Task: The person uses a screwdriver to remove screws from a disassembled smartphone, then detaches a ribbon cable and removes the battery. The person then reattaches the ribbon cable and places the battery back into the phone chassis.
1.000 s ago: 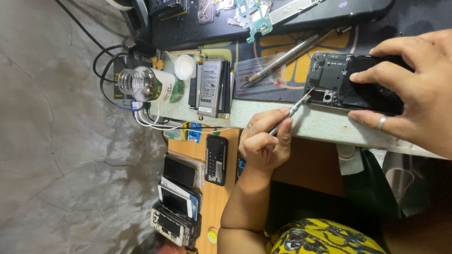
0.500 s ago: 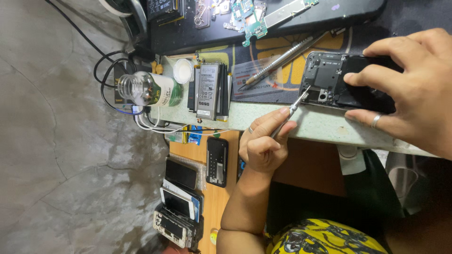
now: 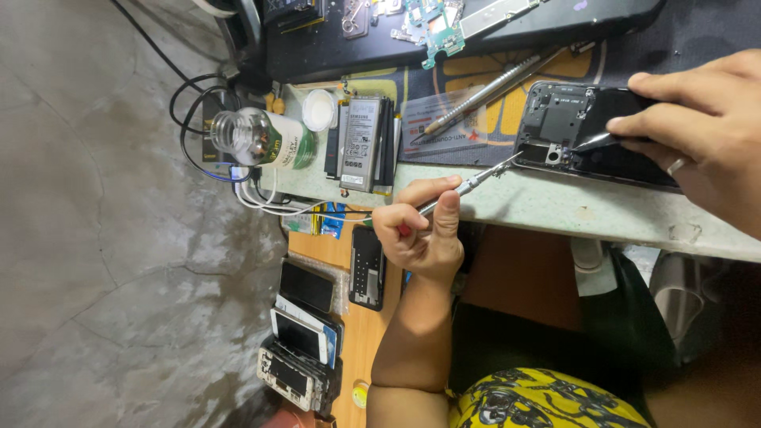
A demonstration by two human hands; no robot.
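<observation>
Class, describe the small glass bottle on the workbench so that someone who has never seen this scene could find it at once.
Start at the pale workbench and go to the end far from the opened phone. Beside the stacked phone batteries lies a glass bottle. It alone is see-through, with a green label and its white cap off beside it.

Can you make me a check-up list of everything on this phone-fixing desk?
Surface: pale worktop with a chipped edge and a dark mat on it.
Job's things: opened phone, back off; screwdriver with its tip at the phone's lower corner.
Clutter: battery stack, glass bottle lying on its side, white lid, circuit board, long metal tools.
Grippers: left hand grips the screwdriver; right hand has its fingers on the phone.
Cables: black and white cables loop off the desk's left end.
Surroundings: wooden shelf with stacked phones; cracked grey floor.
</observation>
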